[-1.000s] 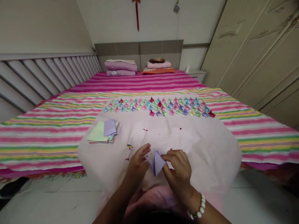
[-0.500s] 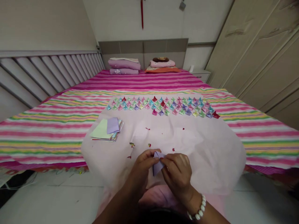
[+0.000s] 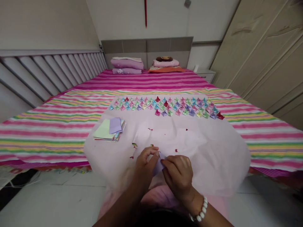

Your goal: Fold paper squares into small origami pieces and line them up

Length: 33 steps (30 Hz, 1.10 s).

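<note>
A small lilac sheet of origami paper (image 3: 159,168), partly folded, is held up between my two hands near the front of the white cloth. My left hand (image 3: 147,162) pinches its left side, the thumb against the upper corner. On the paper's right edge, the thumb and forefinger of my right hand (image 3: 178,171) are closed; a white bead bracelet circles that wrist. My fingers hide much of the fold. To the left lies a stack of coloured paper (image 3: 103,130) with a lilac folded sheet (image 3: 115,125) on top.
Rows of small folded paper pieces (image 3: 165,105) in many colours line the cloth's far side. The white cloth (image 3: 213,151) has several ragged holes, such as one (image 3: 134,145) left of my hands. Beneath is a striped bedspread (image 3: 54,126); folded bedding (image 3: 127,64) sits by the headboard.
My left thumb and fingers have shifted up along the paper to its top corner, and the paper has tilted. My right hand keeps its pinch. The camera view has moved slightly.
</note>
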Available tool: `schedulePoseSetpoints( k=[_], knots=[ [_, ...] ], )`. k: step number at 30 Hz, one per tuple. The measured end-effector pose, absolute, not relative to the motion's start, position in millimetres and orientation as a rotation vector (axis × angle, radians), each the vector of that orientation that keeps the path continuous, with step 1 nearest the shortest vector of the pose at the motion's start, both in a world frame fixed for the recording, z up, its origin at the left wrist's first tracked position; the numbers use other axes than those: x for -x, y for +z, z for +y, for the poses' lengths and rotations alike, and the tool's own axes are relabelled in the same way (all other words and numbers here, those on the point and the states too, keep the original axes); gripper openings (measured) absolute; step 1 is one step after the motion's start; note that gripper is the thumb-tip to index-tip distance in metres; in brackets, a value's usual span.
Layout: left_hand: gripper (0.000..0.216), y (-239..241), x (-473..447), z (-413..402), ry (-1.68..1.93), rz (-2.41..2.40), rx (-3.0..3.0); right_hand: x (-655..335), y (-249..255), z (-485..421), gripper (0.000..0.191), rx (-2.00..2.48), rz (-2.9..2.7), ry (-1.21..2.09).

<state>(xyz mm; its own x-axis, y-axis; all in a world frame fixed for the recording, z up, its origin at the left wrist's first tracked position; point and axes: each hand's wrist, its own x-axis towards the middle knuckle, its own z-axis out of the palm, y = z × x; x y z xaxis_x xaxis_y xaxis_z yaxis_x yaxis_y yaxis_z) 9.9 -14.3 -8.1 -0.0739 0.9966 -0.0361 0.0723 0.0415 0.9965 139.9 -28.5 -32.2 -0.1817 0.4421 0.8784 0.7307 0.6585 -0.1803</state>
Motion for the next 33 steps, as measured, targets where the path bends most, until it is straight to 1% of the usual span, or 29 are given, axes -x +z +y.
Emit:
schedulePoseSetpoints(
  k=[3,7,11,15,17,20,21,22,24,27,30,33],
  knots=[
    [0.016,-7.3,-6.2,-10.1,1.207,1.351,-1.299,-140.6,-31.7,-28.2,0.019,0.949,-1.824,-0.300],
    [0.024,-6.3,-4.6,-6.8,1.127,1.268,-1.190,-141.5,-31.1,-25.6,0.023,1.030,-1.848,-0.225],
    [0.023,-5.4,-5.0,-6.6,1.122,1.254,-1.221,-141.1,-31.5,-23.2,0.026,1.072,-1.845,-0.163],
    [0.026,-4.5,0.0,-12.4,1.216,1.275,-1.442,-141.7,-31.2,-21.4,0.030,1.114,-1.748,0.071],
    [0.036,-5.0,4.4,-17.1,1.203,1.171,-1.660,-142.9,-30.4,-20.2,0.030,1.127,-1.681,0.240],
    [0.064,-8.7,8.8,-22.4,1.131,1.041,-2.036,-144.2,-29.0,-18.3,0.028,1.127,-1.587,0.453],
    [0.069,-10.7,9.0,-23.2,1.107,1.039,-2.134,-144.2,-28.7,-17.8,0.028,1.123,-1.557,0.502],
    [0.071,-12.9,8.5,-23.4,1.092,1.055,-2.206,-144.1,-28.5,-17.5,0.028,1.117,-1.532,0.545],
    [0.068,-17.3,5.9,-22.7,1.088,1.118,-2.275,-143.3,-28.4,-17.4,0.028,1.101,-1.499,0.618],
    [0.064,-21.7,0.4,-21.2,1.177,1.238,-2.269,-141.6,-28.5,-17.9,0.023,1.107,-1.466,0.706],
    [0.075,-24.4,-5.1,-22.6,1.327,1.341,-2.218,-140.1,-28.3,-18.3,0.015,1.133,-1.419,0.768],
    [0.084,-28.2,-9.4,-26.5,1.407,1.309,-2.084,-139.5,-28.0,-18.4,0.016,1.143,-1.354,0.823]
  ],
)
